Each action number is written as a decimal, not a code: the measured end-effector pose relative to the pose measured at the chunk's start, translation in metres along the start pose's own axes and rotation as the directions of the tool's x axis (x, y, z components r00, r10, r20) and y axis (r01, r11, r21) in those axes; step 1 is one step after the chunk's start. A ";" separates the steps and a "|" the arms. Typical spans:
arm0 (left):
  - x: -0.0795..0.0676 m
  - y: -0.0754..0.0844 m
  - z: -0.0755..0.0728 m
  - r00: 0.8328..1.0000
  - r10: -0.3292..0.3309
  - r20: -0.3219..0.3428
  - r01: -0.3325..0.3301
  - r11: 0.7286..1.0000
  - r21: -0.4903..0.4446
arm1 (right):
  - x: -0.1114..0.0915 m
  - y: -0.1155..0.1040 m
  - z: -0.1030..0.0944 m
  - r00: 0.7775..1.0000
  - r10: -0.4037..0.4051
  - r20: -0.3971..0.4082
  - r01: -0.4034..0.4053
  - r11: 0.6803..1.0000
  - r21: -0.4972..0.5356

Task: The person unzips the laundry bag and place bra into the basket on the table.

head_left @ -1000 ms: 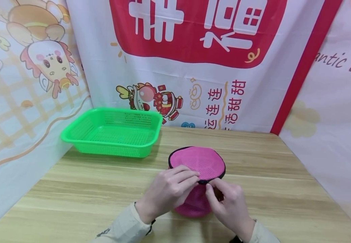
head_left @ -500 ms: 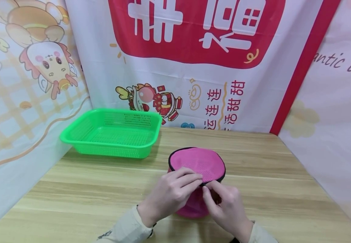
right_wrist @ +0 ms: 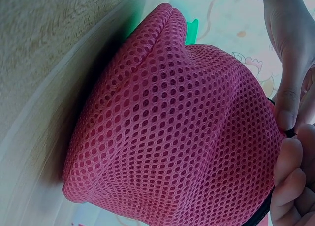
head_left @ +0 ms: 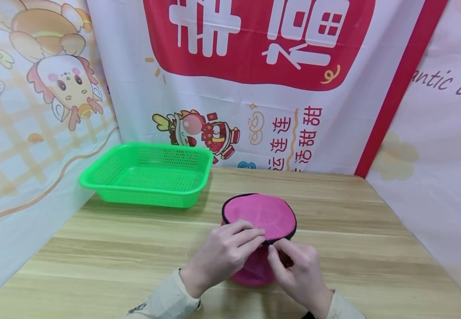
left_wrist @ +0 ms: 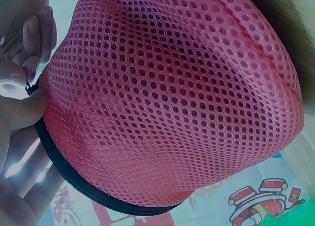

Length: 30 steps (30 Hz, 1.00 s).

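Note:
A pink mesh bag [head_left: 260, 213], round and drum-shaped, stands on the table with its flat top facing up. A black zipper [left_wrist: 101, 199] runs round the top edge. My left hand [head_left: 223, 256] grips the near rim, its fingers over the top and its thumb [left_wrist: 24, 110] against the mesh side under the zipper. Right beside it, my right hand [head_left: 304, 270] pinches the zipper edge between thumb and index finger, the other fingers curled in. Those fingertips hide whatever small part they hold. In the right wrist view the mesh side [right_wrist: 167, 122] is creased.
A green plastic basket [head_left: 146, 195] with perforated walls stands at the back left of the wooden table [head_left: 346, 257]. Printed cloths hang behind [head_left: 334, 133] and along both sides of the table.
Both hands have shifted slightly along the near rim: the right one a little left, the left one a little right, so they are closer together. The bag stays in place.

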State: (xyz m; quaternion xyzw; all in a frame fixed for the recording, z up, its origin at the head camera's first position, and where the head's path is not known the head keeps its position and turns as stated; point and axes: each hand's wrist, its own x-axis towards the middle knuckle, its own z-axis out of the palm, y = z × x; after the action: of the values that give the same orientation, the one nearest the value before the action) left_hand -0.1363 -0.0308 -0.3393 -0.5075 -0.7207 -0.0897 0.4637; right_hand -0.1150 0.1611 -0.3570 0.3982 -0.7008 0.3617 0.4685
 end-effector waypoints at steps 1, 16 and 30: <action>0.000 0.000 0.000 1.000 0.005 -0.001 -0.005 1.000 0.006 | 0.000 0.000 0.000 1.000 0.000 -0.001 0.000 1.000 0.001; -0.001 -0.003 -0.003 1.000 0.003 0.006 -0.003 1.000 -0.013 | 0.000 0.000 -0.001 1.000 0.021 -0.012 -0.021 1.000 -0.008; -0.002 -0.007 -0.005 1.000 -0.020 0.011 0.021 0.999 -0.047 | 0.001 0.001 -0.003 0.997 0.067 -0.031 -0.068 0.997 -0.039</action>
State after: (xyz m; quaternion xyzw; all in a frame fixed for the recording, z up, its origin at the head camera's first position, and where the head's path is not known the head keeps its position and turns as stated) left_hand -0.1388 -0.0381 -0.3353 -0.5114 -0.7259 -0.1087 0.4469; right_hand -0.1147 0.1644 -0.3555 0.3595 -0.7138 0.3691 0.4744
